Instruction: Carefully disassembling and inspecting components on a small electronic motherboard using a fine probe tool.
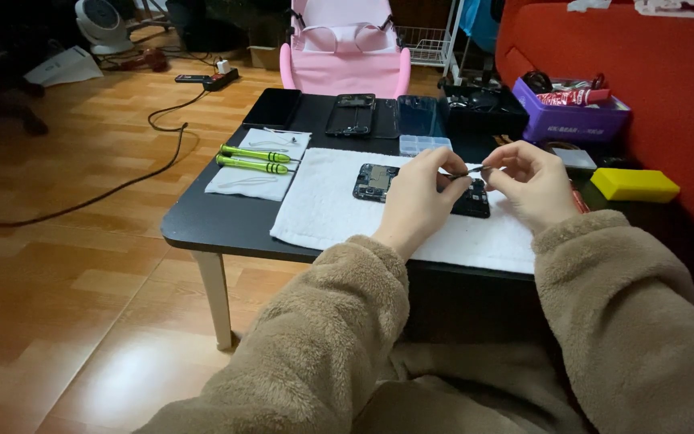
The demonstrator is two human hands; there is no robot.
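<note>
An opened phone body (379, 183) with its circuit board showing lies on a white towel (323, 210) on a low black table (218, 229). My left hand (419, 197) and my right hand (530, 183) hover just above the phone's right part, fingertips pinched together on a small thin dark piece (471, 170) held between both hands. What the piece is cannot be made out. Both arms wear fuzzy tan sleeves.
Two green-handled screwdrivers (252, 158) lie on a white cloth at the left. Phone parts (353, 113), a dark panel (272, 106) and a small clear box (425, 144) sit behind. At right: purple box (576, 120), yellow block (634, 185), red sofa. A pink chair (345, 56) stands beyond.
</note>
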